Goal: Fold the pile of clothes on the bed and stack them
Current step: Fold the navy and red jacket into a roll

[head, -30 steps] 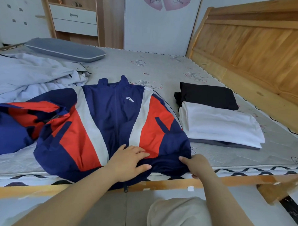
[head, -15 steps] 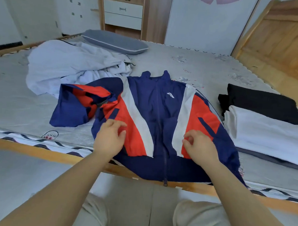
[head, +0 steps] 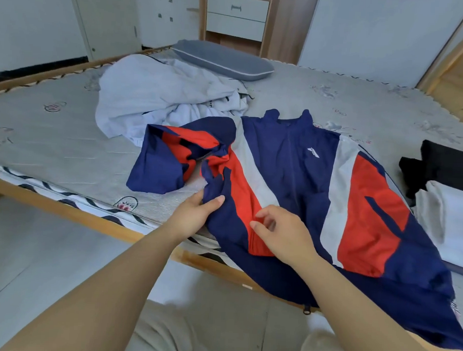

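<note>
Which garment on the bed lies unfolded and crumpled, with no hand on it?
The pale grey garment behind the tricolour jacket; the black and white ones are folded.

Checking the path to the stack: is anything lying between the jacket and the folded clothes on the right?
Nothing visible: bare mattress separates the jacket from the folded white and black clothes.

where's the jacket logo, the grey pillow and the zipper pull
jacket logo (head: 313, 153), head view, white mark on the chest
grey pillow (head: 222, 58), head view, middle of its top
zipper pull (head: 306, 309), head view, at the hem
</note>
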